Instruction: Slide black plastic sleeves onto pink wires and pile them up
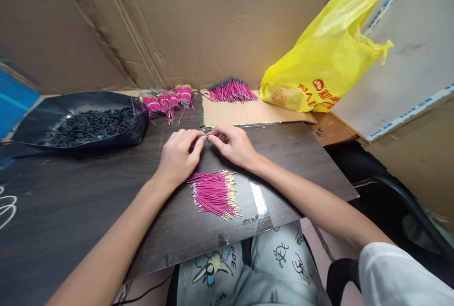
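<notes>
My left hand (181, 152) and my right hand (234, 144) meet above the dark tabletop, each in a pinch with thumb against index finger. Between their fingertips shows a tiny gold-coloured wire tip (207, 135), with a small dark bit beside it; the fingers hide the rest. Just nearer to me, a flat pile of short pink wires (213, 192) lies on the table, gold ends to the right and silvery ends to the left. Beyond my hands, pink wires with black ends (232, 91) lie heaped on a cardboard sheet (234, 113).
A black tray (28, 128) of short black tubes (92, 126) stands at the left. Several tied bundles of pink wires (166, 102) lie beside it. A yellow plastic bag (319, 65) sits at the back right, against a cardboard wall (220, 22). Clear tape (260, 199) covers part of the tabletop.
</notes>
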### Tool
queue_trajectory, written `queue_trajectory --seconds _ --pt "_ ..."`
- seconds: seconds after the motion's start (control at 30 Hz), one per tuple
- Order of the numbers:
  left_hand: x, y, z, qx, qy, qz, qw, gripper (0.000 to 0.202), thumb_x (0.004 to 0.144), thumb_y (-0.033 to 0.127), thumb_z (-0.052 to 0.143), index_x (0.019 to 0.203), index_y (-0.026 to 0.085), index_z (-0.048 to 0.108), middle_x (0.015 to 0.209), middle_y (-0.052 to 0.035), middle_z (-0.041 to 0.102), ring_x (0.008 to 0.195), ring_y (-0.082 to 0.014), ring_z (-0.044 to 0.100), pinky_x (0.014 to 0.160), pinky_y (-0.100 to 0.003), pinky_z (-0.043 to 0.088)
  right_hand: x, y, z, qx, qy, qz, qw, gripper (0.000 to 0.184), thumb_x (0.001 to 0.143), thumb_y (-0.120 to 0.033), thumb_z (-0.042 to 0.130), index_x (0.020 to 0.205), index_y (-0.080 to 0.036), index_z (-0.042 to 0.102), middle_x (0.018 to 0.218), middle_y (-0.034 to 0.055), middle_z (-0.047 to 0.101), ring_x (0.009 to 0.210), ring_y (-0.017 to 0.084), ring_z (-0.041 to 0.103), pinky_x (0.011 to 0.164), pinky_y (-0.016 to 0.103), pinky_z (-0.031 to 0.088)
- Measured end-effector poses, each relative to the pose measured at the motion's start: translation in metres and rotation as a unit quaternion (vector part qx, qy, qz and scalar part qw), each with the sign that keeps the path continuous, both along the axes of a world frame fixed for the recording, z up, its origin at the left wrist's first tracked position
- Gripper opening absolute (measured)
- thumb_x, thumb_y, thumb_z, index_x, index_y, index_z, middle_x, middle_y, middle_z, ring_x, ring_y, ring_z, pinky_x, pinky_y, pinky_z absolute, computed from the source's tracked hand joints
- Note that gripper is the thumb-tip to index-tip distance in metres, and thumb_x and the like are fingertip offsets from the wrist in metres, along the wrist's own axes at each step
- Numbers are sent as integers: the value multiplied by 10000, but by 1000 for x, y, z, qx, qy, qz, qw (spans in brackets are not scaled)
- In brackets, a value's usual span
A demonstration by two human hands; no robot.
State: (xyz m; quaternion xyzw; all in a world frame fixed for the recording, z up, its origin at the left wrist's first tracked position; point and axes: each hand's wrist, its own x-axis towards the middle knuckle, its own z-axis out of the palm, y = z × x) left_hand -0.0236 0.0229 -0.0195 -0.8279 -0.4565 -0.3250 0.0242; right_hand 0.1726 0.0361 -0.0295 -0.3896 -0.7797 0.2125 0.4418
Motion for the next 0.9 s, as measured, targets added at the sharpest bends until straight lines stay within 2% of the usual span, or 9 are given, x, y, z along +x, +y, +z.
queue_trajectory --seconds 0.17,0.37,0.5,0.7,0.9 --pt "0 0 0 -12 -4 8 1000 239 1039 312 484 1009 181 681 942 -73 714 865 -248 627 835 -367 462 0 0 -2 -7 1 -2 1000 101 1002 -242 612 955 -189 684 916 -10 723 805 131 633 779 256 470" --pt "-11 9 -1 -32 -32 114 992 243 1033 314 472 994 191 678 903 -62 730 821 -252 637 795 -359 436 7 20 0 8 -109 -49 993 137 992 -174 569 1064 -191 685 1058 31 720 926 169 648 849 287 470" --pt "-20 14 -2 -49 -24 157 986 254 1037 308 467 1024 185 690 907 -73 749 795 -271 645 753 -362 420 4 44 4 -9 -244 -89 966 166 1009 -181 546 1084 -184 694 1106 59 702 1025 202 644 860 302 456" --pt "-21 15 -4 -23 -25 155 987 257 1052 285 458 1034 175 689 969 -87 767 867 -283 681 813 -374 446 -10 51 5 -2 -345 -69 936 164 1042 -292 562 1085 -196 687 1113 76 680 1051 226 639 831 312 459" --pt "-17 15 -7 -15 -11 146 989 257 1062 267 458 1033 161 690 981 -90 768 879 -293 681 850 -401 450 -22 47 6 25 -452 -74 889 235 1018 -127 483 1187 -61 631 1151 195 640 1094 312 596 881 387 475"
